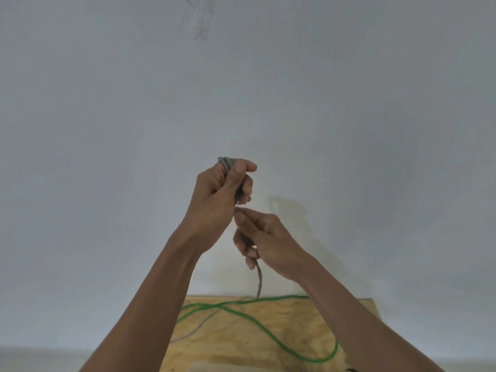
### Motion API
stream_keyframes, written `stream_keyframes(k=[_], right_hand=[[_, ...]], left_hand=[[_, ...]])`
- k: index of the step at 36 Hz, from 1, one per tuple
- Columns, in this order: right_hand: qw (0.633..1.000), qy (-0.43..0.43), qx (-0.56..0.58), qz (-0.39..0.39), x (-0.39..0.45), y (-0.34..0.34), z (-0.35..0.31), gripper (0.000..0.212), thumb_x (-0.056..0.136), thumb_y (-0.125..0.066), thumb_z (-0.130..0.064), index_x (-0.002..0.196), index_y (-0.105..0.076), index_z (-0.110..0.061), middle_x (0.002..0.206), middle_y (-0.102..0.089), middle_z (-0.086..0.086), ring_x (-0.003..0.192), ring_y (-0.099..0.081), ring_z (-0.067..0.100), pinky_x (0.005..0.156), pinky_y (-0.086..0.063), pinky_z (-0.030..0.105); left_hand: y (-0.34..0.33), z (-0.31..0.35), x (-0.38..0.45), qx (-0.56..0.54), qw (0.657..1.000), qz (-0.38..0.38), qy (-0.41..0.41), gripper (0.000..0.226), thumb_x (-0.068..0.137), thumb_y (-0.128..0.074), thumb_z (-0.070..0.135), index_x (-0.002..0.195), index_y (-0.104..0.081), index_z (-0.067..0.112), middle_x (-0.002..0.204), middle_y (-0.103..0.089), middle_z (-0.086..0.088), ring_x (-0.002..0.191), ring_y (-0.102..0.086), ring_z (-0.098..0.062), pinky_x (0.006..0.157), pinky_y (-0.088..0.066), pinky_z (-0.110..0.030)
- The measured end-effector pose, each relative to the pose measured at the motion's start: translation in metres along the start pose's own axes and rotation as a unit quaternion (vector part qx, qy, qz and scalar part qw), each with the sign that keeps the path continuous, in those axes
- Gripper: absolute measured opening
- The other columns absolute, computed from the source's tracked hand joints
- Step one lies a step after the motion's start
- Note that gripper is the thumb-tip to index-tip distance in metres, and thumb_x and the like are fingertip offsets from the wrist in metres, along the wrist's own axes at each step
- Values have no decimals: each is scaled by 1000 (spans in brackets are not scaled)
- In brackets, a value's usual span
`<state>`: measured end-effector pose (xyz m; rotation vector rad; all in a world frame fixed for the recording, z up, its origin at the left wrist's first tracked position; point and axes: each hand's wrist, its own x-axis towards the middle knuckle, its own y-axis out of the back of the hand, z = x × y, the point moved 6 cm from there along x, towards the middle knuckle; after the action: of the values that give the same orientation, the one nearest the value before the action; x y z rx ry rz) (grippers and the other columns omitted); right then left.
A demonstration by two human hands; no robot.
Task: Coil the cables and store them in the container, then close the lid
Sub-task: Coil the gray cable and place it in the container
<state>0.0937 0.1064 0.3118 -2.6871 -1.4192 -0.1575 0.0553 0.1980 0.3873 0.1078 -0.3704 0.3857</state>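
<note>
Green cable (257, 324) looped on plywood bench (281, 342). Both raised before wall: left hand (220, 191) fingers curled around grey cable (259, 280) coil; right hand (268, 237) fingers pinching hanging strand.

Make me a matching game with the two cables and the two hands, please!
Things:
1. grey cable
2. green cable
3. left hand
4. right hand

States:
A. lies loose on the wooden board
B. grips the coiled loops up high
C. hangs down from the hands to the board
D. feeds the strand just below the coil

Pairs: 1-C, 2-A, 3-B, 4-D
</note>
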Motion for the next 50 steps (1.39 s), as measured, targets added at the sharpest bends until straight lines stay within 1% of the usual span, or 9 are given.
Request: stream_keyframes(k=[8,10,14,18,21,27,34,44,50], right_hand=[[982,31,-187,10,-6,13,-15,17,95,-65,-27,91,-75,-13,60,-50,12,56,-43,12,57,-37,25],[973,53,-226,9,-2,21,-26,16,91,-69,-29,87,-76,-16,70,-60,20,62,-47,14,64,-40,29],[965,79,-250,-15,4,28,-51,11,90,-72,-17,82,-75,-10,61,-67,-15,55,-52,4,61,-41,16],[971,122,-206,-9,16,35,-68,16,76,-85,-13,80,-71,-5,72,-72,16,66,-66,38,68,-53,43],[978,132,-158,14,26,47,-76,24,68,-88,-2,75,-65,-6,65,-63,12,60,-57,25,62,-48,31],[994,96,23,39,38,51,-49,26,77,-80,-30,83,-67,-8,68,-62,13,51,-51,22,53,-41,30],[994,40,97,42,17,19,-5,35,97,-54,-9,64,-63,-16,56,-53,-1,48,-42,13,49,-45,27],[988,38,-132,76,0,12,-8,26,104,-50,-31,120,-69,-25,59,-54,1,45,-34,10,47,-33,19],[975,73,-197,75,-6,7,-11,26,104,-50,-26,106,-70,-10,53,-29,4,47,-26,21,49,-28,29]], left_hand=[[18,-36,5,335,940,-57,-2,23,108,-42,15,93,-59,10,80,-62,5,65,-58,-3,64,-45,-16],[15,-44,-3,313,944,-98,31,29,109,-40,19,90,-56,3,82,-59,6,65,-56,-2,66,-45,-19],[9,-45,-15,257,957,-127,48,63,109,-26,44,72,-53,1,66,-55,0,61,-51,-10,67,-42,-27],[-2,-41,-27,177,965,-152,117,77,103,-11,58,78,-54,0,61,-54,-8,59,-46,-16,66,-39,-28],[-11,-40,-35,77,971,-169,147,78,99,-11,69,77,-58,11,60,-52,-7,59,-46,-20,74,-43,-39],[-28,-18,-32,-135,969,-165,125,52,104,-31,46,78,-60,11,58,-48,-6,57,-43,-21,68,-45,-35],[-26,7,-11,-99,985,-126,70,39,101,-47,43,84,-65,14,64,-53,-5,63,-48,-21,61,-38,-39],[-10,7,13,-171,982,-57,60,29,107,-42,22,91,-63,9,65,-58,-1,59,-54,-14,69,-51,-29],[-9,-3,16,-210,974,-37,77,29,107,-42,20,93,-63,6,66,-59,-1,57,-53,-14,66,-53,-26]])
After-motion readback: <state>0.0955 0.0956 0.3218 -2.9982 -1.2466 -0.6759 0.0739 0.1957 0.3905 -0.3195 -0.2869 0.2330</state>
